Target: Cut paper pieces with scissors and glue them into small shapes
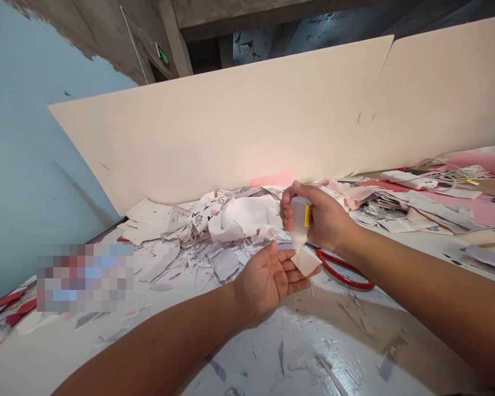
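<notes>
My right hand [319, 214] is wrapped round a translucent squeeze bottle [300, 220] with a yellow label, which is turned nozzle down. Directly under the nozzle lies a small piece of white paper [306, 260], resting on the fingers of my left hand [268, 278]. That left hand is palm up, its fingers stretched beneath the paper. The nozzle tip is at the paper's upper edge; whether it touches cannot be made out. Just right of the paper, on the table [297, 335], is a red loop-shaped handle [346, 272], partly hidden by my right forearm.
Torn paper and scraps [247, 217] are heaped along a pale partition board [231, 132]. At the right are stacked paper strips [396, 209], a white power strip [410, 179] and cables [466, 177]. A blurred patch [84, 278] covers something at the left. Loose slivers litter the tabletop.
</notes>
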### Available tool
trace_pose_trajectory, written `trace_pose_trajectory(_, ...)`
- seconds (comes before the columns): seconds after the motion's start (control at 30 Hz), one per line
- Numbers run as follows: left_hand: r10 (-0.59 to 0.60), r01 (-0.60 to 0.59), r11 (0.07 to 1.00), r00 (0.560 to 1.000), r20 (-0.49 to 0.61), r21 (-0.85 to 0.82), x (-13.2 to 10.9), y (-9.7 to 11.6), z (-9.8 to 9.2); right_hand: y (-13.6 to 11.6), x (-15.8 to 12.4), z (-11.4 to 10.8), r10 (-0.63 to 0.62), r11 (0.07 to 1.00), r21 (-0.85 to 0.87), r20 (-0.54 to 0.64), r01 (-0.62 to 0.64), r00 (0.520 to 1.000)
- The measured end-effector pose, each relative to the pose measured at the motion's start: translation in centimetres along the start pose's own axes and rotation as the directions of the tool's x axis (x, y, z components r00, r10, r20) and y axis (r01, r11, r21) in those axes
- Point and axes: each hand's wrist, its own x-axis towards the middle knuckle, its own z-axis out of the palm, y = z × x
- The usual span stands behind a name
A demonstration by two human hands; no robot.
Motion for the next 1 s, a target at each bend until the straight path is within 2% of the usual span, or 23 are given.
trace_pose_trajectory(0.33,0.006,-0.006,1.000,0.999,0.035,-0.019,0.15,0.01,-0.39,0.43,-0.58,0.63,0.005,1.000,-0.012,-0.109,-0.006,0.994)
trace_pose_trajectory(0.53,0.007,-0.007,1.000,0.998,0.062,-0.004,0.15,0.00,-0.46,0.95,-0.54,0.53,-0.037,0.999,-0.034,-0.097,0.034,0.995)
trace_pose_trajectory(1.0,0.000,-0.003,0.999,0.998,0.070,0.049,0.12,0.00,-0.26,1.00,-0.53,0.72,-0.019,1.000,-0.020,-0.094,0.017,0.995)
